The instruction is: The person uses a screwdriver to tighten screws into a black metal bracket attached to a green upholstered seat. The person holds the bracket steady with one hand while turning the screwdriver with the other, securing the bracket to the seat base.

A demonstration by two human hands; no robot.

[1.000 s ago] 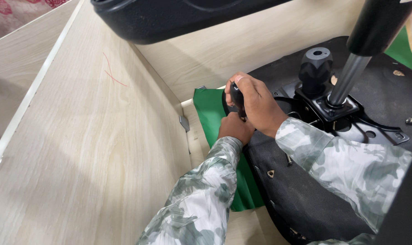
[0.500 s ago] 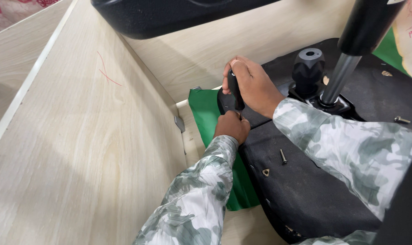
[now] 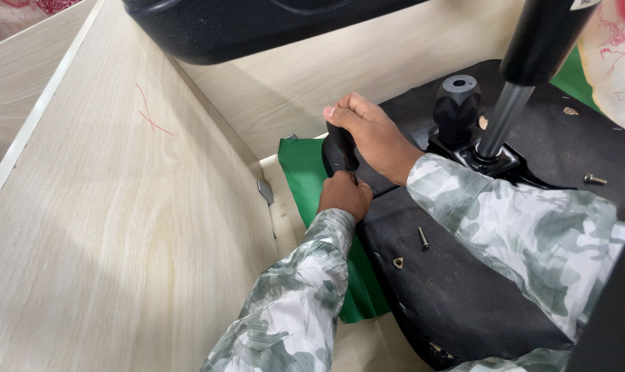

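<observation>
black seat base [image 3: 464,303], green cloth [image 3: 305,172], camouflage sleeves [image 3: 533,227]

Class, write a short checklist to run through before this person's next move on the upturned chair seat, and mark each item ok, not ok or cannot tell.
1. Right hand grips the black handle firmly: ok.
2. Left hand supports beneath the handle: ok.
3. Handle's tip seated on a fastener: cannot tell, the hands hide it.
4. Loose screw within reach on the seat underside: ok.
5. Second screw safe from rolling off: cannot tell.
6. Green sheet lies under the seat's edge: ok.
</observation>
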